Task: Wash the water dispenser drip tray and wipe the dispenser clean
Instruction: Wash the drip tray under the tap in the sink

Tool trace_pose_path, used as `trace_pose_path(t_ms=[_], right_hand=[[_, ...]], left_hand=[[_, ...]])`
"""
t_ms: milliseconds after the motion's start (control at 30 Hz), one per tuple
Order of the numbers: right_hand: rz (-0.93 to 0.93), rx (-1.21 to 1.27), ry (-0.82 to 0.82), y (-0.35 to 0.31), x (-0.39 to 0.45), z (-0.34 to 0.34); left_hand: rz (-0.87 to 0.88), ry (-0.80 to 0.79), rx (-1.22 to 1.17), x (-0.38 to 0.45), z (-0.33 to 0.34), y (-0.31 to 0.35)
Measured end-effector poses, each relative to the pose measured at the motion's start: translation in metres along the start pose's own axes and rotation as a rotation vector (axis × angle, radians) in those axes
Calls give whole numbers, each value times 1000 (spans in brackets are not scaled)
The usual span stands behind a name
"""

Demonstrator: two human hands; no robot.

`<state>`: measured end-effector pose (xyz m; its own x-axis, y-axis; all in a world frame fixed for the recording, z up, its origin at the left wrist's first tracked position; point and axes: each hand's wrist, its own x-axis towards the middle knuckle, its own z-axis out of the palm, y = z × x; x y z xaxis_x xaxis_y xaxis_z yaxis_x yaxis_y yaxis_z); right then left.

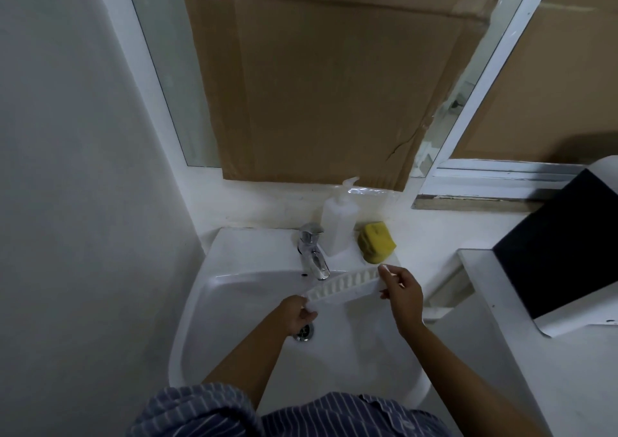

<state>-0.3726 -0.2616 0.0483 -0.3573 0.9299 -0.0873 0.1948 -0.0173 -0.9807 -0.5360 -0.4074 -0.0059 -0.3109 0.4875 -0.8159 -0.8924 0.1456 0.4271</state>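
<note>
Left hand (296, 314) and right hand (403, 294) gripping white drip tray (341, 287) ends, holding it over sink (207, 302) under faucet (312, 252).

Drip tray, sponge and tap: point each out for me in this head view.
drip tray (341, 288): head view, on the slotted grille near its middle.
sponge (376, 242): head view, on the yellow top face.
tap (314, 252): head view, on the chrome body above the spout.
</note>
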Motion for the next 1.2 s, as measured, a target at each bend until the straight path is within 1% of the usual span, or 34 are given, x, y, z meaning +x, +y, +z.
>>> trace_pose_path(t_ms=[133,233,300,367,500,600,767,900,1033,1133,1200], right_hand=[[-172,-78,12,-12,3,-6],[-288,-153,-15,-19,5,-6],[-372,-186,-31,-23,4,-6],[-392,-190,-37,-22,5,-4],[-241,-143,-38,-11,5,-2],[-126,-141,-79,1,0,4],[82,-182,-208,34,-3,23],[279,-148,-335,44,-5,45],[459,-45,-435,48,-3,67],[508,-56,-487,47,-3,81],[533,-6,-498,46,-3,87]], left_hand=[[-54,17,13,1,16,-5],[-52,39,-14,5,21,-6],[-50,26,-23,10,21,-8],[-41,4,-14,11,19,-6],[-23,-13,-28,10,5,-5],[38,13,-76,9,-13,-2],[145,103,-134,-1,-47,10],[293,85,-153,-12,-73,20],[392,71,-180,-17,-93,25],[431,85,-195,-21,-104,28],[454,103,-192,-25,-109,32]])
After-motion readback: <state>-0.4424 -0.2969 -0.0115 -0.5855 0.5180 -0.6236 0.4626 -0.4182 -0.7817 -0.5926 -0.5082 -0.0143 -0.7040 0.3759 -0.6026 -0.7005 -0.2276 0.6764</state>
